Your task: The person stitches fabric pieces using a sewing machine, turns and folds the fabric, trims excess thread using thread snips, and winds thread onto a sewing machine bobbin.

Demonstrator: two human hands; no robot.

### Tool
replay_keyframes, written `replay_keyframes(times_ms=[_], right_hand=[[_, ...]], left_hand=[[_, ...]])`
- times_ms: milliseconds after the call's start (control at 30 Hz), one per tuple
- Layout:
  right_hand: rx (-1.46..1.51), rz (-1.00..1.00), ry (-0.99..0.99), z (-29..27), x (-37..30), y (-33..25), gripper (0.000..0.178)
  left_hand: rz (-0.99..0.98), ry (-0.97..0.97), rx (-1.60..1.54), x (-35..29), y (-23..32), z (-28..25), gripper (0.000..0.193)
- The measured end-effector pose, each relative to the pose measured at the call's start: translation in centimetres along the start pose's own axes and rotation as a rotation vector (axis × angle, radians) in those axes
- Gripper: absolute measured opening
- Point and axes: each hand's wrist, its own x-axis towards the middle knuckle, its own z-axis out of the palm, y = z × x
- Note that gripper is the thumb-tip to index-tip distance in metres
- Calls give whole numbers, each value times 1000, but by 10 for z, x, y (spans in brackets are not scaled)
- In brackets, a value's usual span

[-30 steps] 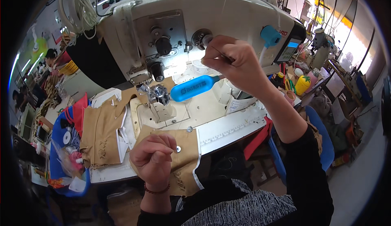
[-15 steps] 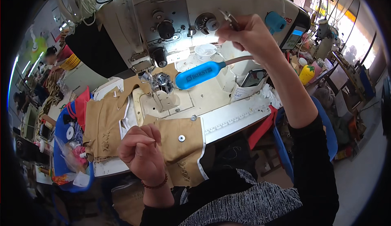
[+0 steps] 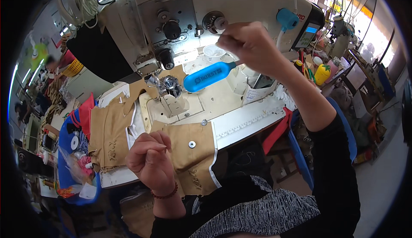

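Note:
My right hand (image 3: 251,45) is raised in front of the sewing machine (image 3: 257,6), closed, with its fingertips beside the bobbin (image 3: 220,23) on the winder. What those fingers hold is hidden. Low at the front, my left hand (image 3: 151,160) is closed with thumb and fingers pinched together; I cannot make out anything in them. It hovers over tan fabric (image 3: 184,169) with white edging. A metal bobbin (image 3: 192,144) lies on that fabric, and a small metal part, perhaps a bobbin case (image 3: 204,122), rests at its far edge.
A blue oval paddle (image 3: 206,78) juts over the machine bed. Behind it stands a white cup (image 3: 214,52); a phone (image 3: 263,81) sits in a holder to the right. More tan fabric (image 3: 112,130) lies left, near a blue bin (image 3: 65,152) of oddments.
My right hand has moved left and slightly down to the winder bobbin. The metal snips seen in it earlier no longer show. My left hand has barely moved.

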Motion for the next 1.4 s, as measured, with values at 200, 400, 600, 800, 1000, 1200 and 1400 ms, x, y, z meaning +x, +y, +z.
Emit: replay_keyframes(times_ms=[200, 400, 600, 800, 1000, 1200, 1400], right_hand=[[277, 408, -72, -18, 9, 5, 7], [-153, 134, 245, -21, 22, 19, 10], [-257, -323, 113, 7, 11, 3, 10], [50, 124, 9, -3, 3, 17, 9], [-206, 97, 158, -12, 9, 19, 11], [-500, -206, 279, -12, 28, 10, 9], [-379, -393, 168, -3, 21, 4, 10]], left_hand=[[0, 0, 52, -4, 9, -3, 22], [-21, 66, 44, -3, 4, -4, 21], [-7, 50, 42, -4, 7, -12, 18], [-33, 66, 40, -5, 5, -11, 18], [-32, 34, 52, -6, 5, -10, 17], [-61, 58, 48, -5, 6, -7, 17], [-66, 71, 73, -5, 2, -9, 18]])
